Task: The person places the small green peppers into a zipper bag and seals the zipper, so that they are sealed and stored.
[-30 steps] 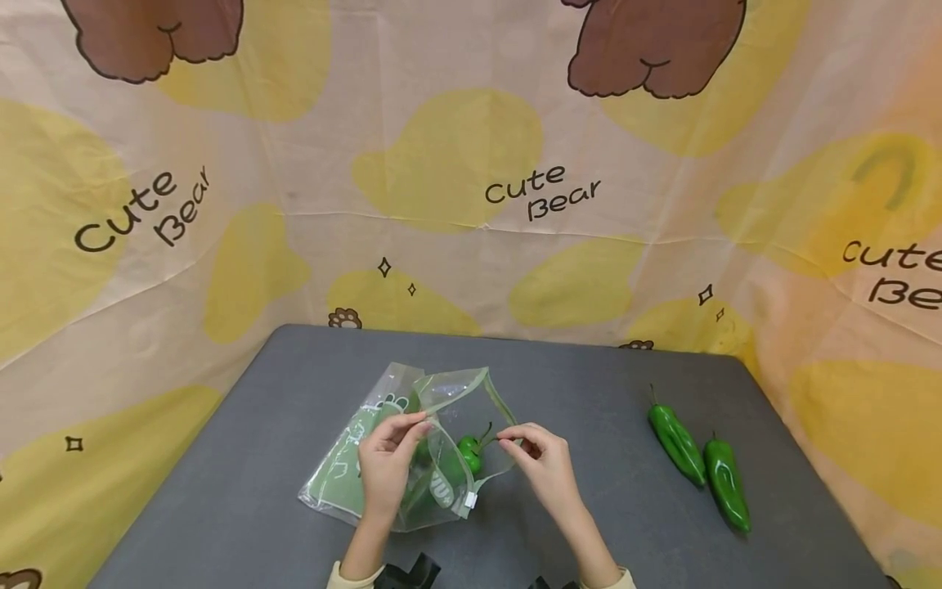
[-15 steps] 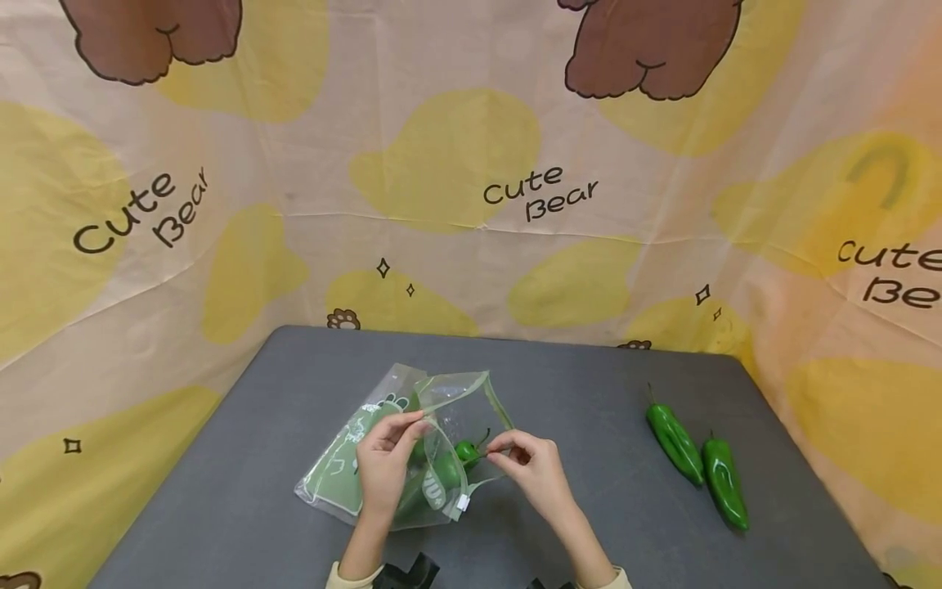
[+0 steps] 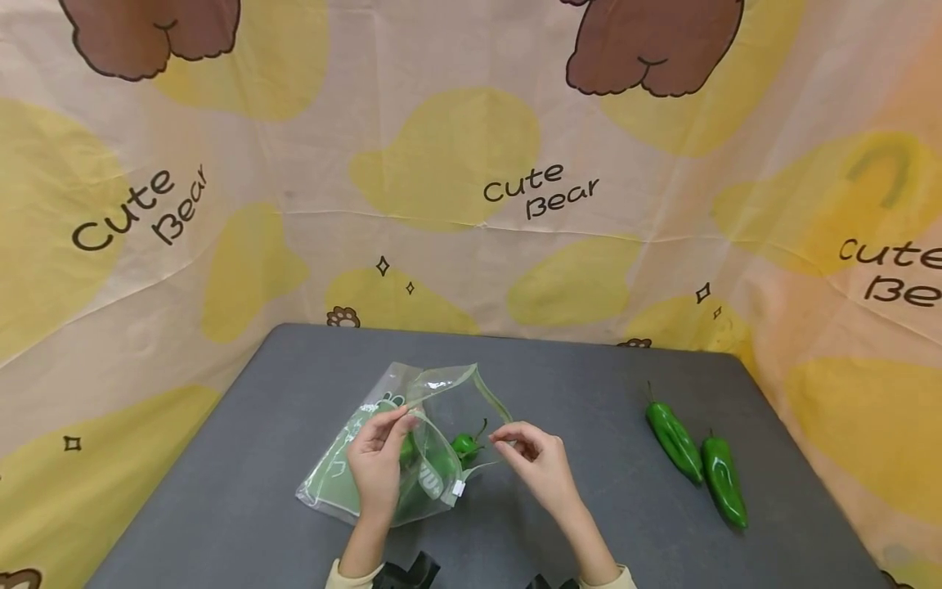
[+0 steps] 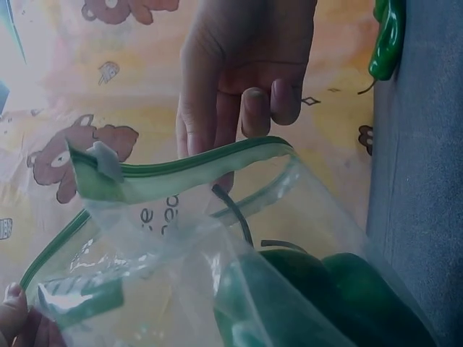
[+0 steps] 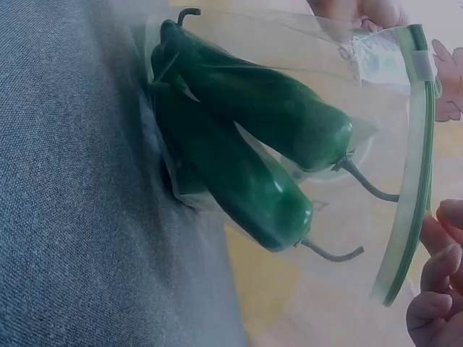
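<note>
2 bare hands work at a clear zip bag [image 3: 445, 379] with a green-edged mouth, and we see that mouth spread apart above the table [image 3: 618, 523]. The left hand [image 3: 377, 466] pinches the mouth's near-left edge between thumb and fingertips. The right hand [image 3: 540, 470] is at the opposite edge, its fingers bent and its thumb close to the index finger; we cannot tell whether it pinches the rim or merely touches it.

Inside the bag, from the right wrist, we make out 2 green peppers [image 5: 275, 108] lying side by side, their stems pointing toward the mouth. More stem ends show at the bag's bottom, but we cannot count what they belong to. A white slider [image 3: 459, 488] sits at the lower corner of the mouth. Under the left hand and partly behind the bag, we find a flat clear packet [image 3: 338, 478] with green printing.

Well to the right, 2 loose green peppers [image 3: 725, 483] lie on the table near each other. Behind everything we have a cloth backdrop [image 3: 441, 164] with yellow patches, brown bears and the words "Cute Bear".
</note>
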A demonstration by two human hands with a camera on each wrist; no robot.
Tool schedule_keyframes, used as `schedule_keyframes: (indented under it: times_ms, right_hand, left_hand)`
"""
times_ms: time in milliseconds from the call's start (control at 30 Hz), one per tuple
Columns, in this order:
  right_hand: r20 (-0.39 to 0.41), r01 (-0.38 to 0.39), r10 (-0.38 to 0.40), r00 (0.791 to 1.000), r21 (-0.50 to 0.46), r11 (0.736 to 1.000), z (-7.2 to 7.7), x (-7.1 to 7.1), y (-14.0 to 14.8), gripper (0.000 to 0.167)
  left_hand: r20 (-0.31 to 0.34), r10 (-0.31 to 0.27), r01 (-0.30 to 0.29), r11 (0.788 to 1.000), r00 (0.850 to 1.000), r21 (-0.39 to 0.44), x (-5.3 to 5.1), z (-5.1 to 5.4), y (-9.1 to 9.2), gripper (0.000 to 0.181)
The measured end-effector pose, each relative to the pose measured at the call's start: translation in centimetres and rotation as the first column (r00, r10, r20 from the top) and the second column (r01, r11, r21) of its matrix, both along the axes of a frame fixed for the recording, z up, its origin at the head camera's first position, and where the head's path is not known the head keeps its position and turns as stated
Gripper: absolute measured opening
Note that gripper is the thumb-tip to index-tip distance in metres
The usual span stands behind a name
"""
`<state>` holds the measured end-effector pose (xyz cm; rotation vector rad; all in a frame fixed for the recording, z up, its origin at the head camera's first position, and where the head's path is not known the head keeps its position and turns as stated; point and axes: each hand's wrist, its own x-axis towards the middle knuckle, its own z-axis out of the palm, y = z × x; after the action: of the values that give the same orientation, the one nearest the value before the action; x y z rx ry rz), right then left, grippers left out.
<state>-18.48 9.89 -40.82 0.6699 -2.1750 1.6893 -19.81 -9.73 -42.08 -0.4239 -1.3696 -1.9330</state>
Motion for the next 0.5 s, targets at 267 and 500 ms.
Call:
schedule_keyframes:
  times_ms: [267, 500]
  right_hand:
    - [-0.001, 0.063, -0.063, 0.998, 0.005, 0.998, 0.10, 0.06, 0.16, 0.010]
    - [0.050, 0.147, -0.147, 0.988, -0.002, 0.989, 0.34, 0.02, 0.54, 0.008]
  left_hand:
    - [-0.024, -0.042, 0.041, 0.999, 0.999, -0.031, -0.10, -0.14, -0.02, 0.014]
    - [-0.036, -0.046, 0.045, 0.998, 0.998, -0.034, -0.24, -0.30, -0.13, 0.019]
